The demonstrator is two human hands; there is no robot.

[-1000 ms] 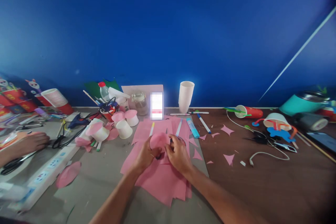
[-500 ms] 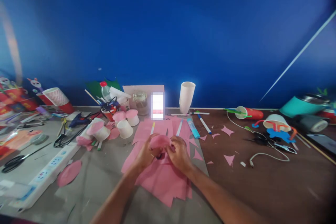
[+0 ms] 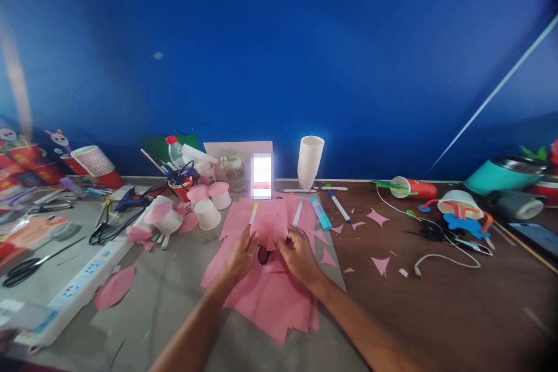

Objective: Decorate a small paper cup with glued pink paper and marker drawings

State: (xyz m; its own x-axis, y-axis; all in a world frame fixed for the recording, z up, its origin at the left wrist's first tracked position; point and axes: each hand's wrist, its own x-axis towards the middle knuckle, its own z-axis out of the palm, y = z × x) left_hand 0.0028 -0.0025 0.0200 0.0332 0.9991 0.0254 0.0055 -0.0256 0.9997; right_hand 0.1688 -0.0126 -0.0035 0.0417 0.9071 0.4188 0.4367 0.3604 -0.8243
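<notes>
Even bright light, soft shadows; phone screen (image 3: pixel 261 176) glares white; edges curved, corners darkened, left margin blurred.

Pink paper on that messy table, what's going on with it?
A person is holding a small pink paper piece up between the left hand and the right hand, above a pile of pink sheets on the table. Something dark, too small to identify, lies just under the piece. Upturned white cups with pink tops, markers, pink offcuts and a stack of white cups lie around.
</notes>
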